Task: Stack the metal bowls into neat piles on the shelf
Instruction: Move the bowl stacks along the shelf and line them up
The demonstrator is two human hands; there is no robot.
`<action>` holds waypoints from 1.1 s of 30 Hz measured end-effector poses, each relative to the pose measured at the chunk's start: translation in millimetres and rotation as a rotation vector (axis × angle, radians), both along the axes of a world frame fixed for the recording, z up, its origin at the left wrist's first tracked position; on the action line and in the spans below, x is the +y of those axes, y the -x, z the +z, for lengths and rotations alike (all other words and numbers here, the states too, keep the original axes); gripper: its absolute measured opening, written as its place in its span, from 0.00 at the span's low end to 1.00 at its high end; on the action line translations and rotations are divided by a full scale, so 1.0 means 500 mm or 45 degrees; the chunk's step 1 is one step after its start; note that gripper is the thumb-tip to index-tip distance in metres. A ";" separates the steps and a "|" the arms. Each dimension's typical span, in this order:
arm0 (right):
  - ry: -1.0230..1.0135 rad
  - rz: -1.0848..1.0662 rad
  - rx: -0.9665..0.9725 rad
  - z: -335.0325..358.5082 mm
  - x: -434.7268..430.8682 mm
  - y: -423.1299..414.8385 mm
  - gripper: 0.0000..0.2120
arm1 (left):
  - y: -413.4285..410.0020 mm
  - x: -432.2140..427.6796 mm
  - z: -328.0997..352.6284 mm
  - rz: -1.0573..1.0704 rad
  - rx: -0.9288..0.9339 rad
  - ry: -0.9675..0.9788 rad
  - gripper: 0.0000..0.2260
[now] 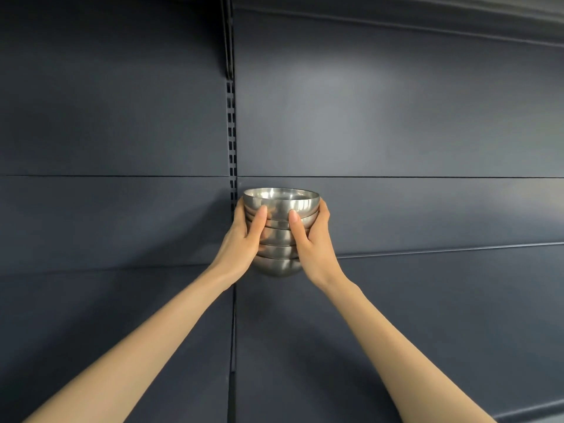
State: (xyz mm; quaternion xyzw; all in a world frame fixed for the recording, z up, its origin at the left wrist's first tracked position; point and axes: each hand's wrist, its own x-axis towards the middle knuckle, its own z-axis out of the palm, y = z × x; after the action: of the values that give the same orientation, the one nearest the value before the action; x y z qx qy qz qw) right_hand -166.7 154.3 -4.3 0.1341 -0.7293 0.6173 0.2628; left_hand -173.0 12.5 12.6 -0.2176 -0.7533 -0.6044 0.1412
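Metal bowls (281, 206), one stack, right between the two grips! Count them: six nested by my reading of the rims, though thumbs and fingers cover part of the sides, so call it about six.

Two grips on it. The left grip (244, 236) wraps the stack's left flank, thumb laid up the front, fingers curled round the back. The right grip (314, 239) mirrors it on the other flank, thumb up the front as well. Both are clamped on the stack, bare forearms running back from them toward the camera.

Below the grips lies the dark shelf (427, 315), two boards meeting at a seam directly under the stack. The lowest bowl is right down near the board, but whether it touches I cannot tell.

Behind the grips is a dark back panel (396, 117), with one slotted upright (232, 132) climbing from just behind the left grip. High above the right grip runs the edge of an upper shelf (427, 16).

The bowls are brushed silver, round-bottomed, mouths up. The top one shows its shiny inside, and the rims sit tidy and level.
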 end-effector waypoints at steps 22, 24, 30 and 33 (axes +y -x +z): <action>-0.003 0.379 0.037 0.030 -0.317 -0.121 0.38 | -0.206 -0.312 0.022 0.342 0.047 -0.020 0.31; -0.015 0.407 0.018 0.020 -0.369 -0.132 0.41 | -0.225 -0.364 0.011 0.377 0.029 -0.035 0.29; 0.002 0.447 -0.025 -0.004 -0.540 -0.180 0.46 | -0.293 -0.526 -0.001 0.420 -0.029 -0.039 0.28; 0.005 0.471 -0.030 -0.010 -0.625 -0.203 0.46 | -0.326 -0.607 -0.002 0.436 -0.036 -0.045 0.30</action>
State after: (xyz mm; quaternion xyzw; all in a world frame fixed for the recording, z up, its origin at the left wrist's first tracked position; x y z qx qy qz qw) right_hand -65.2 -158.1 -9.1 0.2581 -0.6940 0.6581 0.1365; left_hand -9.9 -290.8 11.8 -0.0750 -0.7704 -0.5878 0.2352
